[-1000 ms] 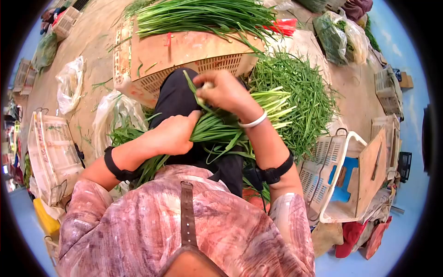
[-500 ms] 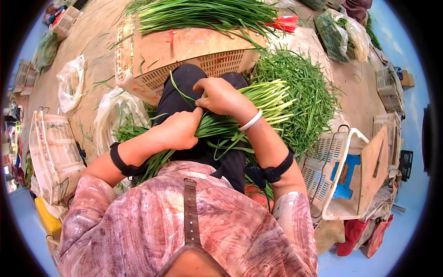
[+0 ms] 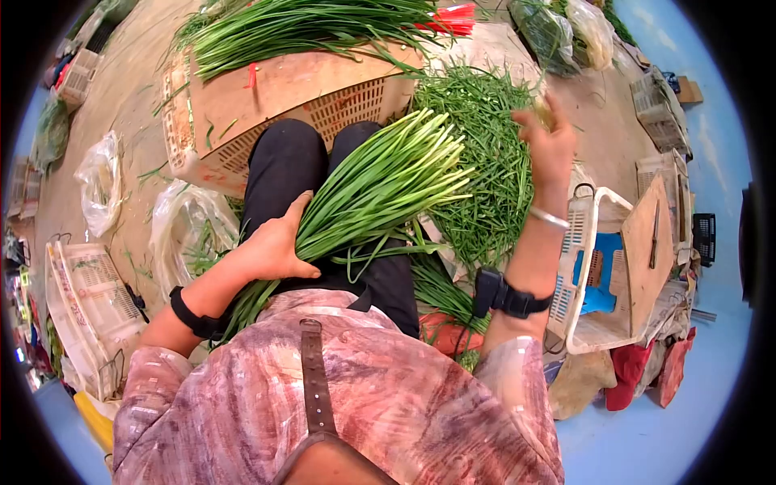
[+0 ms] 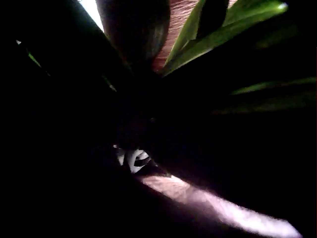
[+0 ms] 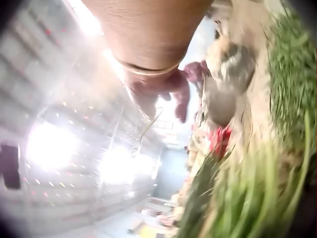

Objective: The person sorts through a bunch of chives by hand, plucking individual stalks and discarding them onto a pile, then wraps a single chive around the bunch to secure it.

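Note:
Across the lap lies a thick bunch of garlic chives (image 3: 380, 178), pale stem ends up to the right. My left hand (image 3: 279, 242) grips it near the leafy part, its curled fingers partly hidden under the leaves. In the left wrist view, mostly dark, a few chive leaves (image 4: 198, 49) show. My right hand (image 3: 551, 149) is raised at the right, over the edge of a heap of green trimmings (image 3: 485, 162), blurred. In the right wrist view its thumb and fingers stand apart, with a thin strand (image 5: 150, 124) by the fingertips.
In front of the knees stands an upturned crate (image 3: 323, 113) with a board on top, bearing more chives (image 3: 307, 32) and red ties (image 3: 453, 19). A plastic bag (image 3: 190, 226) lies left, a white crate (image 3: 594, 267) stands right, and more chives (image 3: 444, 291) lie beside the right thigh.
My right hand has left the bunch and swung out to the right. The bunch's stem ends have tilted upward in my left hand's grip. The head view has shifted slightly.

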Action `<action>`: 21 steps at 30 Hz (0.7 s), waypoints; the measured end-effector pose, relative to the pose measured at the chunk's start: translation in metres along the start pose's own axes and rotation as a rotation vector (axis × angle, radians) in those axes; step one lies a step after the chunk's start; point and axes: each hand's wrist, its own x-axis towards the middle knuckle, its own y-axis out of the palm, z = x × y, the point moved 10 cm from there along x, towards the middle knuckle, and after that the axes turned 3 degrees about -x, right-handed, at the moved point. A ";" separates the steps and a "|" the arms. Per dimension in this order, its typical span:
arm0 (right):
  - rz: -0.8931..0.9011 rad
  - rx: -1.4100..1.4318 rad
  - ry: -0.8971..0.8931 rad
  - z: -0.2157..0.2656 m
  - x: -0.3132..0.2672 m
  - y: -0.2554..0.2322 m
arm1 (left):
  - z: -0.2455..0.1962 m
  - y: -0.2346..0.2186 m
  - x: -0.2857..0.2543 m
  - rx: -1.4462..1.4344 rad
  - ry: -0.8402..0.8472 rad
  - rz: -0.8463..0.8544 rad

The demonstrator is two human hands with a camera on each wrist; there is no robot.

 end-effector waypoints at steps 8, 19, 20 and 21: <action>0.504 -0.680 -0.714 0.004 -0.122 0.138 | 0.004 0.005 0.007 -0.048 -0.035 -0.025; 0.179 -0.135 -0.574 0.069 -0.068 0.059 | -0.027 -0.053 0.014 -0.039 0.133 -0.333; 0.205 -0.423 -0.598 0.050 -0.072 0.070 | -0.009 -0.047 0.022 -0.036 0.117 -0.353; 0.306 -0.459 -0.645 0.036 -0.085 0.079 | -0.010 -0.046 0.020 -0.017 0.098 -0.378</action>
